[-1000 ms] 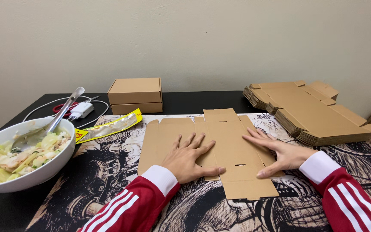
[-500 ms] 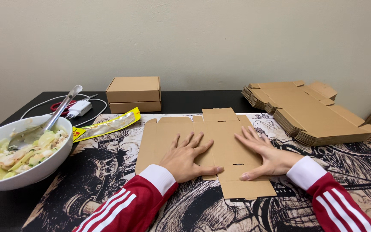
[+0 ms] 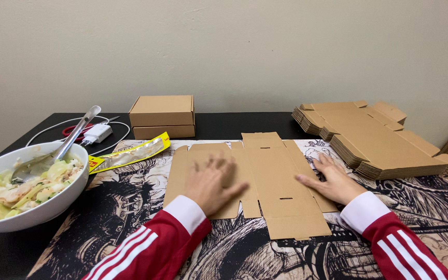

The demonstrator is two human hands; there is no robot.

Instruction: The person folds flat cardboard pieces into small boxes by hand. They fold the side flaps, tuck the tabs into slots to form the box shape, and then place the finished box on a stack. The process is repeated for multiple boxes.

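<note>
A flat, unfolded brown cardboard box blank [image 3: 273, 179] lies on a black-and-cream printed mat [image 3: 130, 207]. My left hand [image 3: 211, 181], blurred with motion, rests palm down on the blank's left half, fingers spread. My right hand [image 3: 330, 181] lies flat on the blank's right flap, fingers pointing left. Neither hand grips anything. Both arms wear red sleeves with white stripes and white cuffs.
A stack of flat box blanks [image 3: 374, 137] sits at the right. Two assembled brown boxes [image 3: 163, 116] are stacked at the back. A white bowl of food [image 3: 24, 194] with a spoon stands at left, beside a yellow packet [image 3: 128, 153], a white charger [image 3: 97, 133] and cables.
My left hand has slid left across the blank and is blurred. My right hand has shifted right, toward the blank's right flap.
</note>
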